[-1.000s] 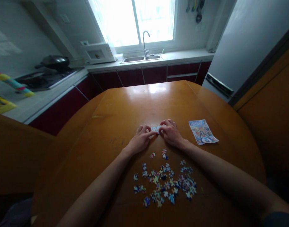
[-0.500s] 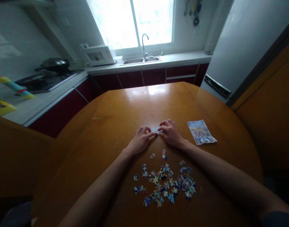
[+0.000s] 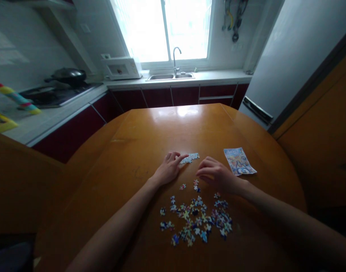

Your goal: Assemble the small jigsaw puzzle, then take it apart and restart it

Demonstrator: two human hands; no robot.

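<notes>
A strip of joined jigsaw pieces (image 3: 193, 156), pale blue and white, lies flat on the wooden table (image 3: 150, 132). My left hand (image 3: 169, 167) rests at its left end, one finger stretched across it and the others bent, holding it against the tabletop. To the right and nearer to me, my right hand (image 3: 215, 174) hovers apart from the strip, fingers curled together, with nothing visible in them. Just below it are a few small pieces (image 3: 196, 183). Closer to me spreads a pile of loose jigsaw pieces (image 3: 195, 219) in many colours.
A creased picture sheet (image 3: 239, 160) lies right of my right hand. Beyond the table are a sink (image 3: 161, 77), a microwave (image 3: 122, 68) and a stove with a lidded pan (image 3: 68, 75). A refrigerator (image 3: 288, 56) stands at the right.
My right hand has let go of the strip and moved right and towards me. The left hand stays on the strip, one finger now stretched over it. The view has tilted slightly up.
</notes>
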